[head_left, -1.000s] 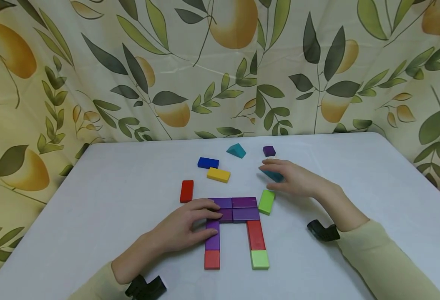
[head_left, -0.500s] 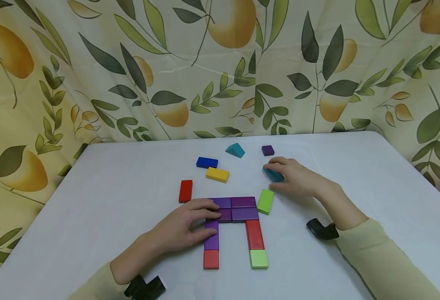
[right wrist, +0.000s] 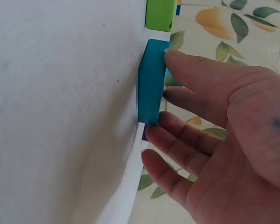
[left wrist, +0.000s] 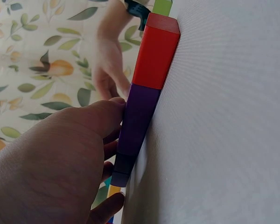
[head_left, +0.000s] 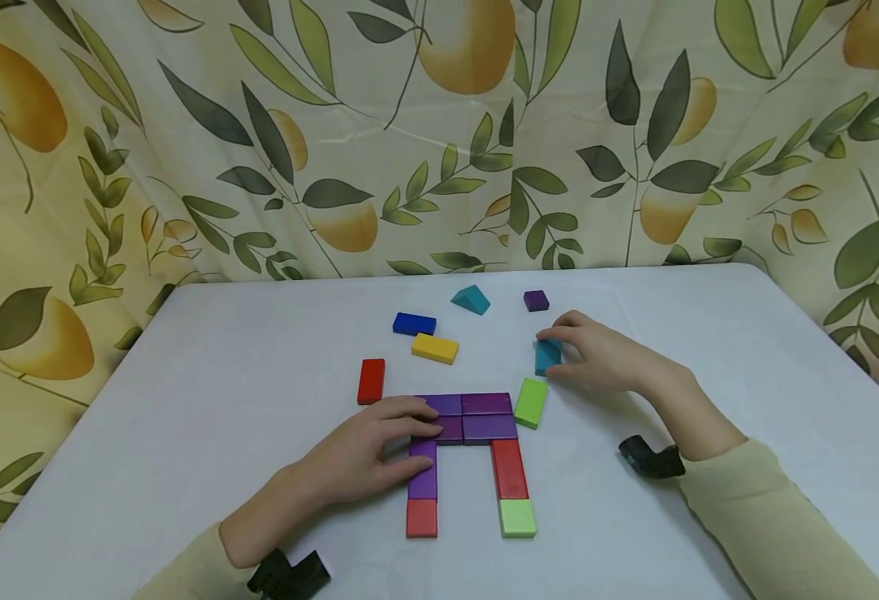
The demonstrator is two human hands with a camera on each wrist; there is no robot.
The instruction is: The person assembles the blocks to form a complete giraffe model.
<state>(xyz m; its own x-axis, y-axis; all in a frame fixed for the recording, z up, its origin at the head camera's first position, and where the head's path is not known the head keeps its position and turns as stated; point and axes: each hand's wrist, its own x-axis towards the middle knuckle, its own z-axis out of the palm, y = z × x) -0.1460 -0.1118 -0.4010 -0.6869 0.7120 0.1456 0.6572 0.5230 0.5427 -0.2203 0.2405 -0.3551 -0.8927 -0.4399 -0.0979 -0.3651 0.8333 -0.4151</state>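
In the head view my left hand (head_left: 372,450) rests on the left part of a flat figure of blocks. Its fingers lie over the purple blocks (head_left: 490,428), hiding some of them, and its thumb touches the upright purple block (head_left: 422,482) of the left leg. A red block (left wrist: 156,58) follows that purple one in the left wrist view. My right hand (head_left: 596,354) holds a teal block (head_left: 547,357) by its ends, thumb at the near end and fingertip at the far one. In the right wrist view this teal block (right wrist: 151,81) has a slanted corner and stays low by the tabletop.
A lime block (head_left: 531,403) leans close to the figure's right corner. Farther back lie a yellow block (head_left: 435,348), a blue block (head_left: 414,323), a teal wedge (head_left: 471,299) and a small purple block (head_left: 536,300). One red block (head_left: 371,381) sits left of the figure.
My right hand has closed its fingers on the teal block and turned it from slanting to nearly upright in the head view. The left hand stays in place.
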